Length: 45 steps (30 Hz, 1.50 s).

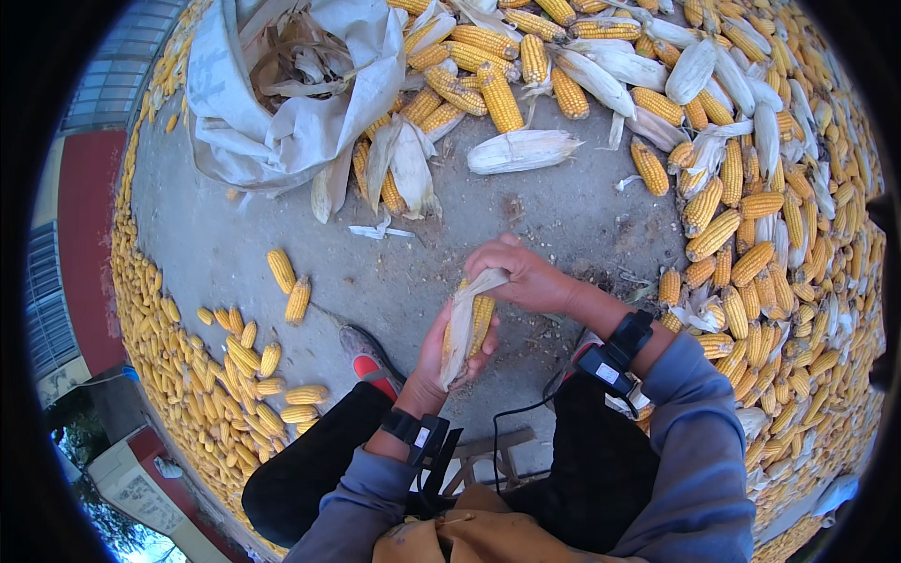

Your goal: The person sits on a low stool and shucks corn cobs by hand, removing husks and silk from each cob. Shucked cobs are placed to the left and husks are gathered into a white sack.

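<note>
Between my knees and the pile I hold one corn ear (483, 320) with yellow kernels and a strip of dry husk (461, 331) along its side. My left hand (436, 352) is wrapped around the ear from below, fingers showing at its right edge. At the ear's upper end, my right hand (517, 274) pinches the top of the husk strip, which bends over towards it. The right fingertips are partly hidden. Beyond my hands an ear still in pale husk (524, 151) lies on the concrete ground.
A white woven sack (281, 151) with dry husks (310, 63) inside stands at the upper left. Husked and unhusked ears (711, 236) are heaped at the top and right. More bare ears (211, 394) spread at left. My shoe (369, 362) and a cable (517, 412) are near.
</note>
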Available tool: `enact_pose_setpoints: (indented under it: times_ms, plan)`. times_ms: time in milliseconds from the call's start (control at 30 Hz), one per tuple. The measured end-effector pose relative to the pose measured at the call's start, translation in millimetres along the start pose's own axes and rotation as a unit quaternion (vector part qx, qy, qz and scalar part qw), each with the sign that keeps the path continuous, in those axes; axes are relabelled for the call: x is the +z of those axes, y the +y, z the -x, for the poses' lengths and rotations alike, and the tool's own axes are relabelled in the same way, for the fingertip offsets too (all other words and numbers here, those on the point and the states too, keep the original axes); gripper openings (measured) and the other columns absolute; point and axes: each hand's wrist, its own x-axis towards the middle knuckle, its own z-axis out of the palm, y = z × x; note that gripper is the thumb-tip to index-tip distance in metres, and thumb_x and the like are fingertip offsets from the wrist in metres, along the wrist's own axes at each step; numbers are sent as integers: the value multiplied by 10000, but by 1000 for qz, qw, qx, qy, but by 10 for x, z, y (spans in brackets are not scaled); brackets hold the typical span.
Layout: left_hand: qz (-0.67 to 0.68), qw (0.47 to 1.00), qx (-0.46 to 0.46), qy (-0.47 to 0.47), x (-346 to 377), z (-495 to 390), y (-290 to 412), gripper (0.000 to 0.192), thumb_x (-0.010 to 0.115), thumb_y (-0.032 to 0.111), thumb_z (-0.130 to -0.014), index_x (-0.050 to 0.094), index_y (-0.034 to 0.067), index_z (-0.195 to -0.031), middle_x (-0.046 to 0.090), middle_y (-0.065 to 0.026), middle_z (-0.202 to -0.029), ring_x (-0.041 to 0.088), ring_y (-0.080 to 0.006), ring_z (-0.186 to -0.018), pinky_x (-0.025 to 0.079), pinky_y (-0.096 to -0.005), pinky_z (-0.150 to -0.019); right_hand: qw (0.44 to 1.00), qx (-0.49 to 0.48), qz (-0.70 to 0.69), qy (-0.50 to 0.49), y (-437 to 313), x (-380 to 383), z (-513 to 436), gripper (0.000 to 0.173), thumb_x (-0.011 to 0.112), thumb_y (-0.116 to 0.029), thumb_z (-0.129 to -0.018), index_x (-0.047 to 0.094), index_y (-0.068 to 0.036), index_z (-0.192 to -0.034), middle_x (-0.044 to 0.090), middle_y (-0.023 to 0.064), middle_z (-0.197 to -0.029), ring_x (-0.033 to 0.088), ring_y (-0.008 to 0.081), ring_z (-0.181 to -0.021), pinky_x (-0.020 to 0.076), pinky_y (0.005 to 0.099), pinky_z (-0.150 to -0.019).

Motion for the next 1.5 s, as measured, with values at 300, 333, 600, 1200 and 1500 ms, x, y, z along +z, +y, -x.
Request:
enact_pose_setpoints:
  times_ms: [300,333,600,1200,1500]
  plan:
    - [-112,993,-1,40,-71,-63,-101,535,426,483,-912,454,5,-1151,589,-149,-768,577,-190,-511,487,-270,-445,751,277,-525,291,24,139,-175,97,503,-172,-927,446,-99,-956,483,13,-706,455,100,-538,416,258,-510]
    - [-136,989,4,52,-85,-64,-104,512,451,463,-911,451,14,-1160,591,-146,-774,578,-188,-514,492,-271,-453,725,279,-559,291,40,129,-164,83,498,-162,-928,441,-103,-944,469,5,-695,433,94,-525,400,252,-497]
    - [-632,759,149,48,-28,-4,176,540,619,387,-826,458,51,-1217,626,-135,-912,634,-240,-786,519,-339,-651,650,288,-665,231,68,16,-25,73,492,-136,-914,423,-112,-908,407,-17,-644,346,66,-460,287,223,-395]
    - [-818,261,-198,474,-1282,1724,2115,482,703,271,-672,590,60,-1090,624,-157,-1067,593,-330,-1000,475,-397,-857,826,383,404,82,1123,-838,-625,507,698,-171,-681,503,-95,-1142,488,141,-1153,585,334,-993,491,419,-820]
    - [-675,659,191,271,-661,7,987,401,619,276,-837,543,31,-1145,610,-131,-1069,579,-231,-1001,467,-340,-852,884,372,275,-73,824,-711,-98,547,717,-145,-602,537,-108,-1118,555,132,-1137,584,303,-1009,488,409,-808]
